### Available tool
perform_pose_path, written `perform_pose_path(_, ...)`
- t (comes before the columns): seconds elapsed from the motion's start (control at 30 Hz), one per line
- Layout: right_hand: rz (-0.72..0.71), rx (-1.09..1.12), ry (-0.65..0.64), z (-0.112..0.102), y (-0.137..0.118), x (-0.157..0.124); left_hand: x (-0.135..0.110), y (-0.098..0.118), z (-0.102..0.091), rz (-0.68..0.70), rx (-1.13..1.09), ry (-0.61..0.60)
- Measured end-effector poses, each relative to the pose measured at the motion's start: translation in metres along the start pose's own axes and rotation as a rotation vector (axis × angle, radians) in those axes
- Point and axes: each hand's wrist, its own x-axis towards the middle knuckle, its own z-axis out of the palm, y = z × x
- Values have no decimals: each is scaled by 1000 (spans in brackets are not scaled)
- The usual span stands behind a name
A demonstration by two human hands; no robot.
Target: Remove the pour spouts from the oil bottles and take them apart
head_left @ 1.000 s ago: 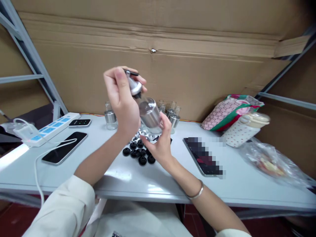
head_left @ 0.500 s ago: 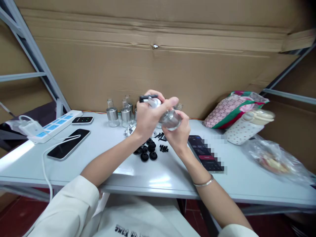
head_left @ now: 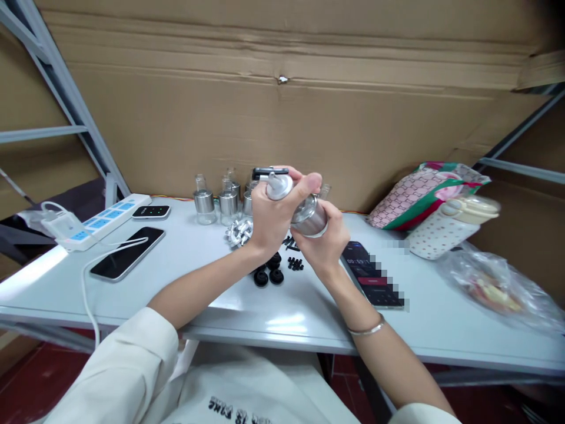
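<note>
In the head view, both of my hands are raised over the table around one glass bottle with a steel sleeve (head_left: 310,218). My right hand (head_left: 325,238) is closed round the bottle's body near its base. At the other end, my left hand (head_left: 276,215) wraps a silver metal pourer top (head_left: 279,186) that has a black bar along it; its fingers hide the joint with the bottle neck. Below the hands lie black round stoppers (head_left: 261,278), small black parts (head_left: 295,263) and a pile of silver metal pieces (head_left: 239,233).
Several sleeved glass bottles (head_left: 204,206) stand at the back by the cardboard wall (head_left: 198,118). On the left are a power strip (head_left: 106,221), a phone on a cable (head_left: 128,254) and a small device (head_left: 151,212). Rightward lie another phone (head_left: 368,274), a tumbler (head_left: 436,232), a pouch (head_left: 406,197) and a plastic bag (head_left: 498,288).
The bottle has tilted, so more of its steel sleeve shows. Both hands keep their hold and sit slightly further right in view. The camera has shifted a little.
</note>
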Motion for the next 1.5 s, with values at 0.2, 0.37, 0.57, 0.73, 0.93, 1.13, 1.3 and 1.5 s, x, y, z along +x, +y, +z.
perform_pose_path(0.2, 197, 97, -321, -1, -16, 1, 17, -1, -15, -146, 61, -115)
perform_pose_path(0.37, 328, 174, -459, -3, -28, 3, 29, -4, -22, -187, 105, -167)
perform_pose_path(0.57, 432, 221, -552, -12, -46, 11, 34, 5, -28, -236, 64, -273)
perform_pose_path(0.73, 516, 575, -795, -23, -42, 19, 38, 5, -35, -327, 61, -357)
perform_pose_path(0.93, 642, 1365, -1236, -26, -22, 18, 35, -1, -38, -366, 12, -380)
perform_pose_path(1.13, 722, 1925, -1756, -28, -16, 1, 24, -5, -39, -277, 31, -408)
perform_pose_path(1.3, 734, 2068, -1668, -30, -21, -5, 15, 11, -27, -249, 42, -470)
perform_pose_path(1.5, 705, 1996, -1571, -26, -28, -6, 4, 31, -7, -212, 71, -409)
